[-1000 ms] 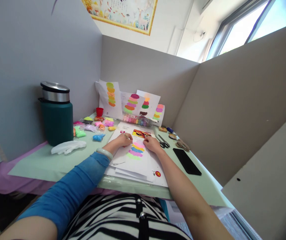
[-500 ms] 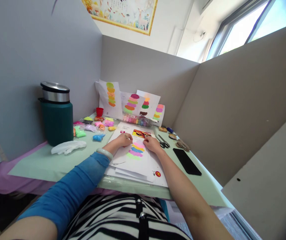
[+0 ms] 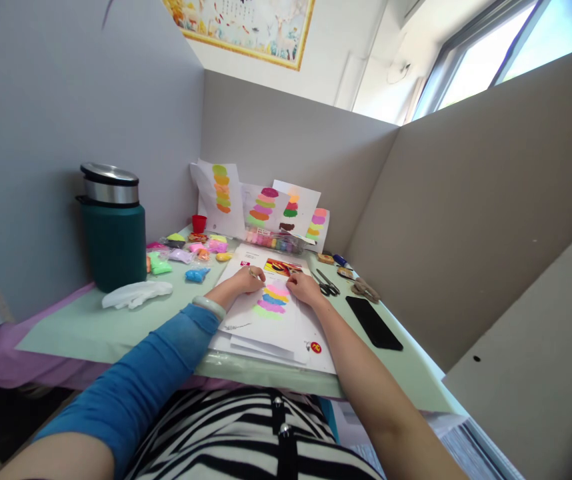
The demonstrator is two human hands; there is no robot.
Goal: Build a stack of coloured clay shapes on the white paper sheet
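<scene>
A white sheet of paper [image 3: 246,320] lies in front of me, bearing a stack of coloured wavy bands [image 3: 272,300] in pink, yellow, blue, purple and green. Beside the top pink band, my left hand [image 3: 249,280] rests on the sheet with its fingers curled together. Across from it, at the band's right end, my right hand [image 3: 303,288] is closed too, fingertips down near the paper. Whatever either set of fingertips pinches is too small to make out. Under the sheet is a larger white pad [image 3: 321,363] with a picture near its top.
To the left stand a green flask [image 3: 115,247] and a white glove [image 3: 137,294]. Several clay packets, a blue one [image 3: 197,275] among them, lie behind. Scissors [image 3: 328,285] and a black phone [image 3: 374,323] are on the right. Painted sheets [image 3: 220,200] lean on the back partition.
</scene>
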